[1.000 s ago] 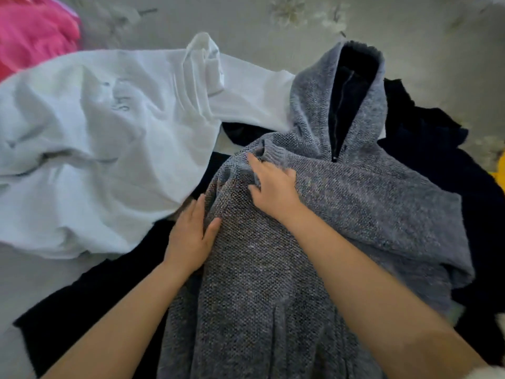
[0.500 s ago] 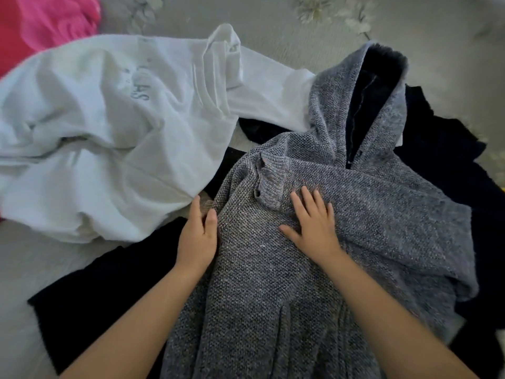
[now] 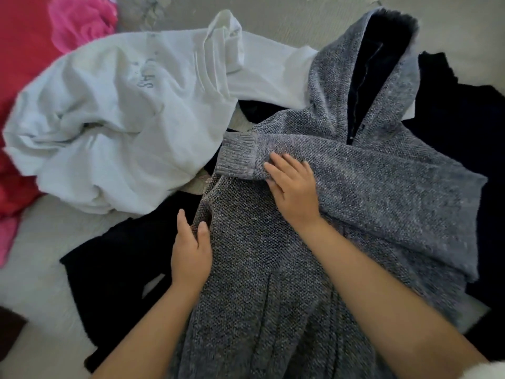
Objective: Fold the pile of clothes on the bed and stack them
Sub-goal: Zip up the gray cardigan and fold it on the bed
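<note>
Since 0.5 s ago, the sleeve [image 3: 273,157] of the grey hooded sweater [image 3: 273,269] has been laid flat across the chest, its cuff now pointing left.

The sweater lies atop the pile on the bed [image 3: 35,283], only 1 sleeve folded in. It is pressed by the right hand [image 3: 293,187], fingers straight, and its edge is touched by the flat left hand [image 3: 190,253]. A white sweatshirt [image 3: 114,119], dark garments [image 3: 120,269] and pink clothes [image 3: 82,20] are left unfolded; no stack is seen.

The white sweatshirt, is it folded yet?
No, the white sweatshirt lies crumpled beside the grey hoodie on the bed.
</note>
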A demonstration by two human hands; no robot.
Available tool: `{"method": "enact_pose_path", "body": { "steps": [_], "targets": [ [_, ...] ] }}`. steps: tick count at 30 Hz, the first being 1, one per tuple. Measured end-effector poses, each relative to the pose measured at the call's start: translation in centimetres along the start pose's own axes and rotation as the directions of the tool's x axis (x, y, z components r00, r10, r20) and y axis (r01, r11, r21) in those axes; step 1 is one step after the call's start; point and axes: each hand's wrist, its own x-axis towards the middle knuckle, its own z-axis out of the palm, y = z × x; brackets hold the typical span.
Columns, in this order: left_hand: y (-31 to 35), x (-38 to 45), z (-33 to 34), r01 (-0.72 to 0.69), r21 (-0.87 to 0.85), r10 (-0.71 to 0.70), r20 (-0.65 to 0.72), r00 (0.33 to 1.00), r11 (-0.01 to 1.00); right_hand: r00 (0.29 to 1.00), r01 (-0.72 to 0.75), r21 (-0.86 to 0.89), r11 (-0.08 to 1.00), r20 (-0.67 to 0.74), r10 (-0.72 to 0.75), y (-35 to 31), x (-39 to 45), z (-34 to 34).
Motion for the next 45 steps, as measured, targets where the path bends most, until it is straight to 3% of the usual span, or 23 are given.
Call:
{"method": "enact_pose_path", "body": {
  "steps": [2,3,6,9,13,21,25,28,32,34,36,39,43,45],
  "targets": [
    [-0.6,-0.8,-0.4,0.062,0.061,-0.059,-0.051,0.997,0.996,0.953,-0.024,-0.152,0.988,0.294,0.069,0.4,-1.1,0.9],
    [-0.7,-0.7,-0.4,0.088,0.078,-0.085,-0.047,0.995,0.993,0.922,-0.049,-0.179,0.983,0.371,0.113,1.2,-1.7,1.3],
    [-1.4,-1.9,-0.8,0.140,0.091,-0.136,-0.046,0.990,0.986,0.915,-0.040,-0.173,0.984,0.389,0.105,2.2,-2.5,1.0],
    [-2.0,-3.8,-0.8,0.226,0.079,-0.221,-0.067,0.973,0.971,0.836,0.011,-0.231,0.973,0.536,0.118,1.9,-2.3,0.4],
    [-2.6,-4.0,-1.3,0.248,0.023,-0.242,-0.155,0.958,0.968,0.783,0.040,-0.211,0.977,0.614,0.101,1.2,-3.5,-0.4],
    [0.1,-0.8,-10.7,0.022,0.185,0.046,-0.356,0.933,0.982,0.692,0.044,-0.198,0.979,0.713,0.113,-1.6,-4.2,-2.1],
    [3.5,3.4,-18.4,-0.029,0.393,0.196,-0.392,0.899,0.919,0.679,0.041,-0.122,0.992,0.732,0.062,-4.8,-3.2,-2.7],
    [5.8,6.6,-22.2,-0.081,0.532,0.304,-0.347,0.887,0.843,0.685,0.055,-0.083,0.995,0.728,0.023,-7.1,-1.4,-2.8],
    [7.3,11.9,-24.0,-0.159,0.703,0.398,-0.190,0.897,0.693,0.747,0.020,-0.184,0.983,0.656,0.108,-8.9,1.7,-1.5],
    [7.4,15.8,-24.1,-0.207,0.733,0.421,-0.118,0.899,0.648,0.738,-0.032,-0.199,0.979,0.656,0.158,-9.3,3.2,-0.3],
    [6.7,19.7,-23.5,-0.272,0.750,0.453,-0.041,0.891,0.603,0.702,-0.082,-0.210,0.974,0.682,0.206,-9.5,4.3,1.7],
    [3.2,23.2,-21.8,-0.343,0.698,0.470,0.011,0.883,0.629,0.652,-0.105,-0.295,0.950,0.701,0.290,-10.2,5.0,5.0],
    [-4.6,22.9,-20.6,-0.475,0.552,0.655,-0.182,0.733,0.685,0.648,-0.148,-0.388,0.910,0.657,0.386,-10.6,4.6,7.1],
    [-7.8,21.6,-20.5,-0.462,0.487,0.625,-0.251,0.739,0.742,0.644,-0.195,-0.380,0.904,0.645,0.410,-10.9,4.9,6.9]
  ]
}}
